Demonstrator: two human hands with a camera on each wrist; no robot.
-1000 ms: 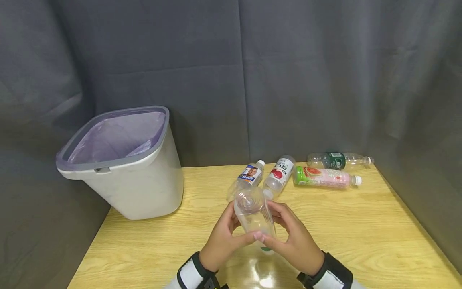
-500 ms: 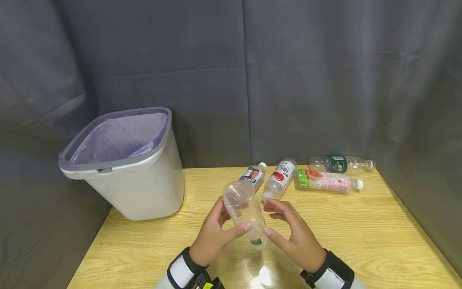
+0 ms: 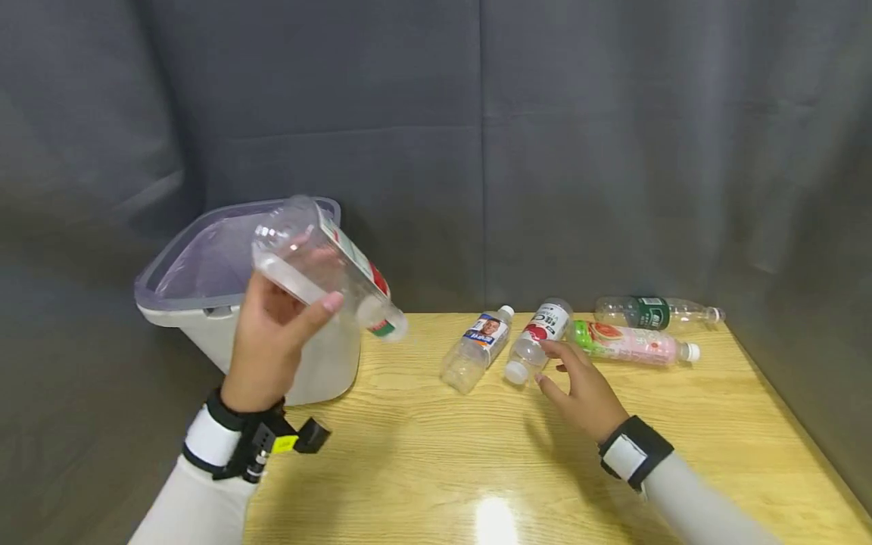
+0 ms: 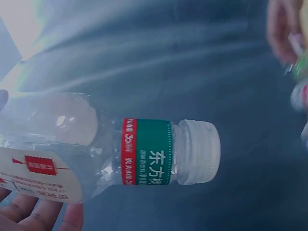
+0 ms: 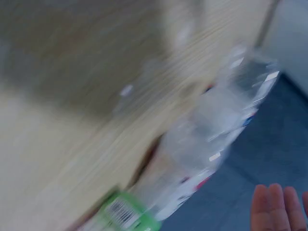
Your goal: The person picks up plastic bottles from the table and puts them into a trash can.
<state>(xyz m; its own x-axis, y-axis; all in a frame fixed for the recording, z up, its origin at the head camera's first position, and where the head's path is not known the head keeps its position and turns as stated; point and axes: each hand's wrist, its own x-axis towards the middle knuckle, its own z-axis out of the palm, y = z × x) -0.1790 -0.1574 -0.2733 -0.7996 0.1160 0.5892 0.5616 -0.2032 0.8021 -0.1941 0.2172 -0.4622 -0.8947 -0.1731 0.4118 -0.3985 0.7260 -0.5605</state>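
My left hand (image 3: 269,344) grips a clear plastic bottle (image 3: 337,276) at the front right of the bin's opening. The bottle is tilted, base up to the left, capped end down to the right. Its white cap (image 4: 198,152) and green-and-red neck band (image 4: 147,151) show in the left wrist view. My right hand (image 3: 589,390) holds nothing, its fingers relaxed close to a bottle with a red fruit label (image 3: 541,333); whether they touch it I cannot tell. Left of that lies a bottle with a blue-and-white label (image 3: 480,344). The right wrist view is blurred.
A white bin (image 3: 334,367) with a grey rim and purple liner stands at the table's left. A pink-and-green bottle (image 3: 630,344) and a green-labelled clear bottle (image 3: 654,312) lie at the back right. Dark curtains (image 3: 409,189) enclose the wooden table (image 3: 436,469).
My left hand has carried the clear bottle left and up to the bin. My right hand has come off that bottle and moved right, toward the red-fruit-label bottle.
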